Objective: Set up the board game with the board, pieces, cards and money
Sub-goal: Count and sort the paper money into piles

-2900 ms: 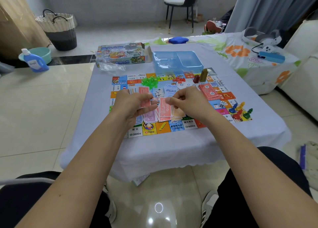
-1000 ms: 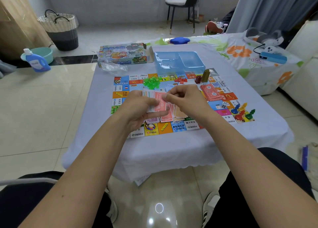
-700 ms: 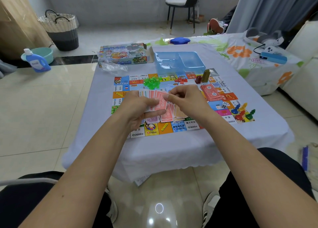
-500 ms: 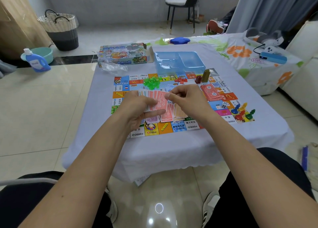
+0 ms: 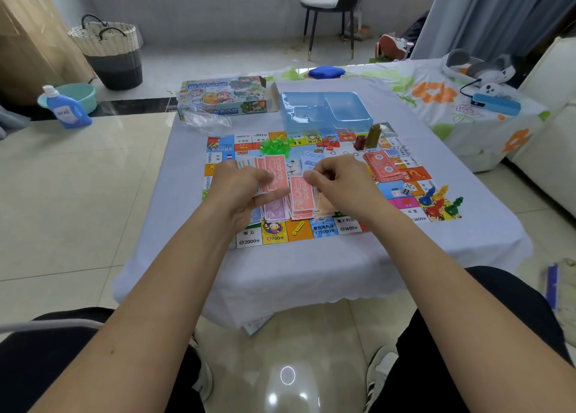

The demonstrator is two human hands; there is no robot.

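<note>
- Board (image 5: pixel 274 236) flat on table (image 5: pixel 311 266), money piles (image 5: pixel 299 200) on near half.
- Left hand (image 5: pixel 240 188) gripping fanned notes (image 5: pixel 276 172).
- Right hand (image 5: pixel 339 182) fingers curled, pinching above red pile; held note not discernible.
- Pawns (image 5: pixel 441 200) at right corner.

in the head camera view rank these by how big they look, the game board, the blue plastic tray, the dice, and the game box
1. game board
2. blue plastic tray and game box: look alike, not ranked
3. dice
</note>
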